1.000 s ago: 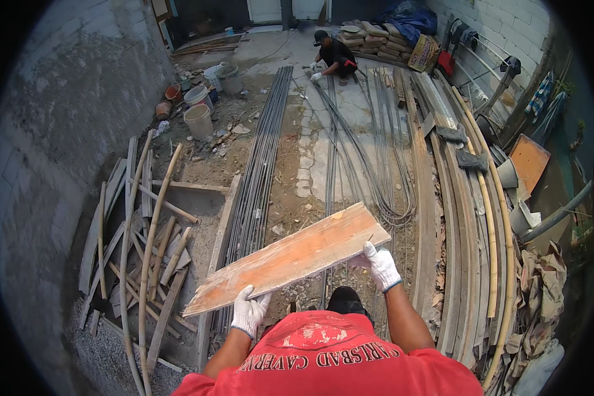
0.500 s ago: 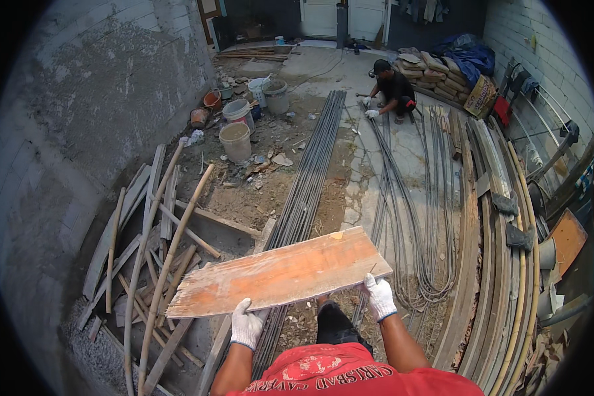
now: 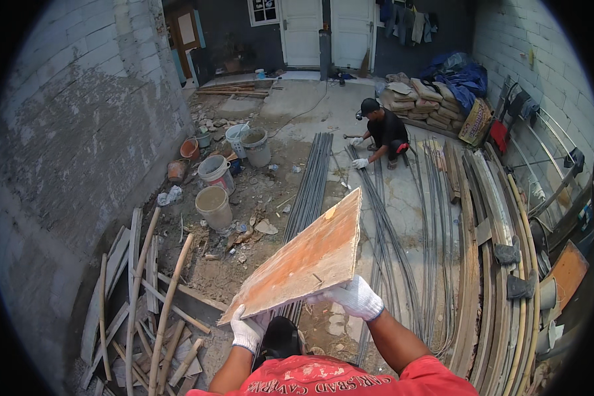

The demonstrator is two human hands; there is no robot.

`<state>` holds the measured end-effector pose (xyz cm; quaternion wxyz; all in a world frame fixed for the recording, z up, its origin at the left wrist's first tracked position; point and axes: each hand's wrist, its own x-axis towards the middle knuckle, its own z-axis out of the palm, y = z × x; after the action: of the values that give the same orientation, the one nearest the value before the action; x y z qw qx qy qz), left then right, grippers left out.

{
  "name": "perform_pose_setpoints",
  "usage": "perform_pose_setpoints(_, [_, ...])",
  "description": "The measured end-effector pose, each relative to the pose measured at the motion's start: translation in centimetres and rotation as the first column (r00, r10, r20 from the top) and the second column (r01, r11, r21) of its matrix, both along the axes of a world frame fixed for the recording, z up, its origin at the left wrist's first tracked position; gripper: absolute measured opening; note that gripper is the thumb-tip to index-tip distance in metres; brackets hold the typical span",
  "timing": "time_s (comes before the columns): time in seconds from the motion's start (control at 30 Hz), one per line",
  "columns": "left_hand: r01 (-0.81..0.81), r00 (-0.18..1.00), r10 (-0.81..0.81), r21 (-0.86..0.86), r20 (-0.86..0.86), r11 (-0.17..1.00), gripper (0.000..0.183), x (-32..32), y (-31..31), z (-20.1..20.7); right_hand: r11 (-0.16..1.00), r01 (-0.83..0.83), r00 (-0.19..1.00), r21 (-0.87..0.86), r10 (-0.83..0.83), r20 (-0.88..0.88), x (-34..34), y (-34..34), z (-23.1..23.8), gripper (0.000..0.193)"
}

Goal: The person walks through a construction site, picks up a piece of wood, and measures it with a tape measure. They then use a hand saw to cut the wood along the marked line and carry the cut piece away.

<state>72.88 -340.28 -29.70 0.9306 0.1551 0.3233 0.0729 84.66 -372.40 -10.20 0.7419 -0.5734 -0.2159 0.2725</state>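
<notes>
I hold an orange-brown plywood board (image 3: 305,258) out in front of me, its far end tilted up and away. My left hand (image 3: 247,330), in a white glove, grips the board's near left corner. My right hand (image 3: 354,297), also gloved, grips its near edge from below. Under the board lies a bundle of long steel bars (image 3: 308,191) stretching across the ground toward the far doors.
A crouching person in black (image 3: 381,135) handles bars (image 3: 402,244) on the ground ahead. Buckets (image 3: 214,206) stand at the left near a grey block wall (image 3: 79,132). Scrap timber and bamboo (image 3: 148,297) are piled at lower left; curved planks (image 3: 482,264) and sacks (image 3: 419,102) at right.
The board has swung from lying crosswise to pointing forward with its far end raised. The view has tilted up, so more of the yard's far end shows.
</notes>
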Motion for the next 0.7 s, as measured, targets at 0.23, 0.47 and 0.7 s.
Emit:
perform_pose_setpoints(0.23, [0.546, 0.832, -0.518, 0.126, -0.2, 0.828, 0.099, 29.5, 6.9, -1.5, 0.918, 0.393, 0.516, -0.052, -0.173, 0.839, 25.2, 14.5, 4.6, 0.022])
perform_pose_setpoints(0.47, [0.094, 0.961, -0.276, 0.913, 0.021, 0.397, 0.07, 52.9, 13.6, 12.4, 0.822, 0.432, 0.823, -0.371, -0.191, 0.536, 50.1, 25.6, 2.7, 0.036])
perform_pose_setpoints(0.7, [0.055, 0.862, -0.503, 0.973, 0.068, 0.226, 0.076, 76.0, 16.3, 27.7, 0.819, 0.454, 0.845, -0.351, -0.271, 0.461, 66.7, 33.1, 5.0, 0.034])
